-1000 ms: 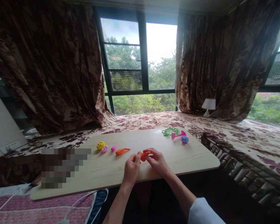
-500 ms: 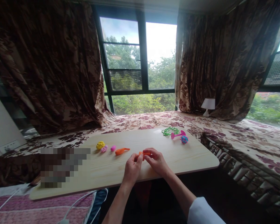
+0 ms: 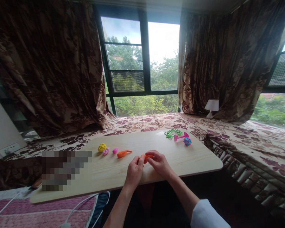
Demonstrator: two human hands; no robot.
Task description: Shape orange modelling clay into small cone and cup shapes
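Both of my hands meet over the front middle of the pale wooden table, closed around a small orange lump [image 3: 145, 158] that looks like modelling clay. My left hand [image 3: 135, 171] pinches its left side with thumb and fingers. From the right, the fingertips and thumb of my right hand [image 3: 158, 164] press on it. Much of the lump is hidden by fingers. Just left of my hands lies an orange bulb-shaped piece [image 3: 123, 154] with a thin tail pointing right. Beyond it are a small pink ball [image 3: 115, 150], a light pink lump [image 3: 105, 151] and a yellow lump [image 3: 102, 147].
At the table's back right lie a green stringy tangle [image 3: 173, 133], a magenta piece with flared ends [image 3: 181, 137] and a blue-and-pink knobbly ball [image 3: 187, 141]. A blurred patch [image 3: 64, 171] covers the table's left end. A white lamp [image 3: 212, 107] stands on the floral ledge.
My fingers have shifted slightly on the orange lump, and its visible shape differs a little. Both hands stay in the same place; the other pieces on the table have not moved.
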